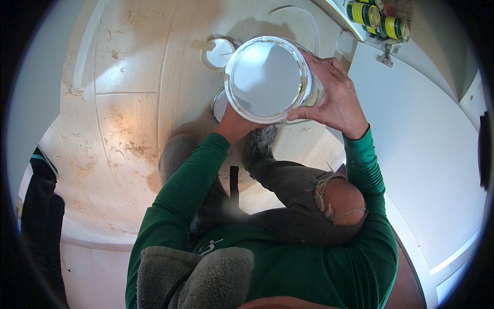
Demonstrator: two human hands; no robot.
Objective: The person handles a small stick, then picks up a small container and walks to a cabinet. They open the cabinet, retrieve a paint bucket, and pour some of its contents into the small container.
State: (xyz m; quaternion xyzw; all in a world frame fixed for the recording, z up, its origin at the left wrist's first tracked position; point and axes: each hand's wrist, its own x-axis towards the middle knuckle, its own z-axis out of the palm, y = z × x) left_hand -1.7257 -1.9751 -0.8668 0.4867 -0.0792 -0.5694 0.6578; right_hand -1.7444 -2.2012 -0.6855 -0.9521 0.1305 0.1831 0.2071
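A round metal paint can (265, 77) is held up in front of me, its open mouth facing me and white paint filling the view inside the rim. My right hand (337, 92) wraps the can's right side, the thumb pressed near the lower rim. My left hand (235, 123) grips it from the lower left; its fingers are mostly hidden behind the can. Partly covered by the can, a round lid-like disc (219, 104) with a dark rim lies on the floor. Beyond it is a tan ring (211, 59) that looks like masking tape, with white inside.
Wood shavings (135, 149) lie scattered over the pale wooden floor (126, 67). On the right stands a white cabinet door (411, 134) with a metal hinge (386, 55). Several yellow and dark cans (393, 29) sit at the upper right. A dark object (43, 206) is at the left edge.
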